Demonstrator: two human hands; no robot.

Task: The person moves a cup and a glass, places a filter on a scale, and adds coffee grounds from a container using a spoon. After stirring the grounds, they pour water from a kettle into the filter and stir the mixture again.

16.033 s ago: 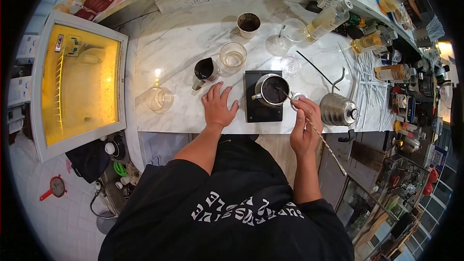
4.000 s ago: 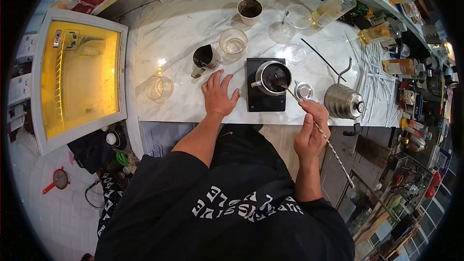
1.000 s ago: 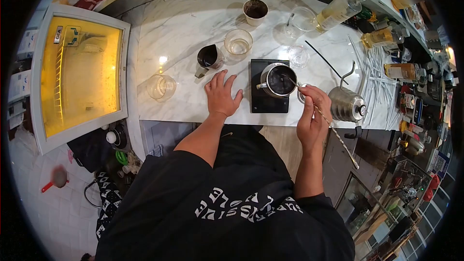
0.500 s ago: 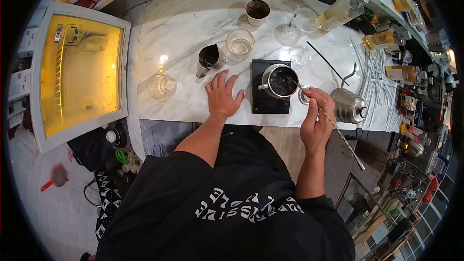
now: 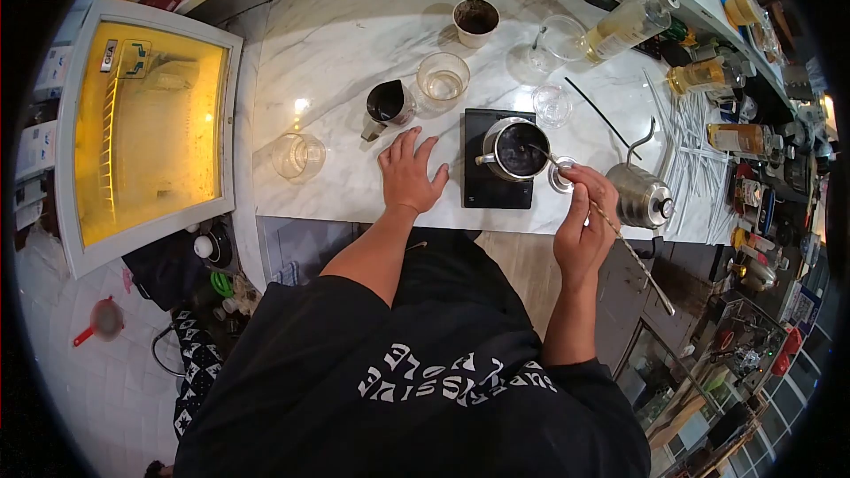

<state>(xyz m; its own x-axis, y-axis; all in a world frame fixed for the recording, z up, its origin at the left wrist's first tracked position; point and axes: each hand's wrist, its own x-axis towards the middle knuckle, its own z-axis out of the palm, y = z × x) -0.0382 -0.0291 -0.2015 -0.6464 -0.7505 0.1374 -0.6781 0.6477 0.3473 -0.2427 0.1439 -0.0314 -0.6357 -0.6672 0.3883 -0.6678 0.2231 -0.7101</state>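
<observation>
My right hand (image 5: 584, 212) pinches a long twisted bar spoon (image 5: 639, 265), its lower end dipped in dark liquid inside a metal cup (image 5: 490, 159). That cup stands on a flat black scale (image 5: 498, 197) near the counter's front edge. My left hand (image 5: 410, 173) lies flat on the marble with fingers spread, holding nothing. Just beyond its fingertips is a small pitcher (image 5: 403, 115) with dark contents. A ribbed glass (image 5: 443, 77) stands beside the pitcher, and another clear glass (image 5: 299, 157) is to the left of my hand.
A gooseneck kettle (image 5: 639, 195) stands right of my right hand, near many white straws (image 5: 691, 146). A paper cup (image 5: 475, 22) with dark grounds is at the back. Bottles (image 5: 624, 28) line the right side. A yellow-lit glass door (image 5: 150, 133) borders the left.
The bar spoon's position in the cup differs slightly as my right hand moves a little. My left hand stays flat on the counter. The whole view has shifted slightly.
</observation>
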